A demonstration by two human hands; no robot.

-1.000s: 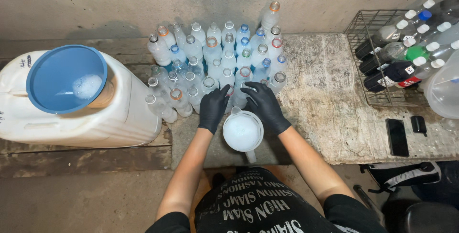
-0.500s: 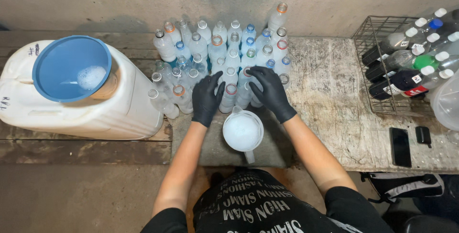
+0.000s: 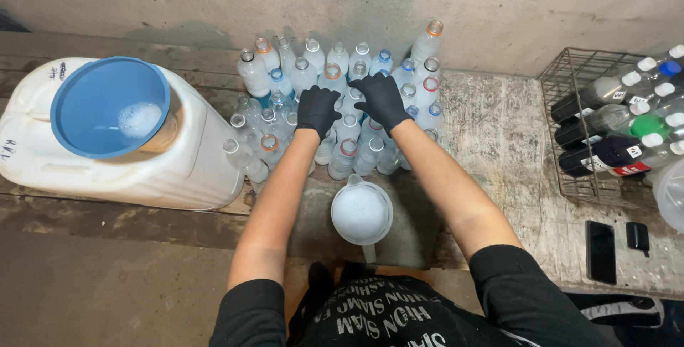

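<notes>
Two black-gloved hands are what we have out over a cluster of clear plastic bottles (image 3: 335,105) standing open-necked against the grey wall. Our left hand (image 3: 316,110) rests on the bottle tops with fingers curled together; our right hand (image 3: 382,99) lies just beside it, fingers spread over the necks. Whether either clamps a bottle, we cannot tell. Near us stands a white plastic jug of pale liquid (image 3: 361,213). Left lies a white jerrycan (image 3: 142,169) bearing a blue funnel (image 3: 92,108); right stands a wire basket (image 3: 570,169).

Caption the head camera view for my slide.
Two gloved hands, left hand and right hand, reach into clustered plastic bottles beyond a white jug.
</notes>
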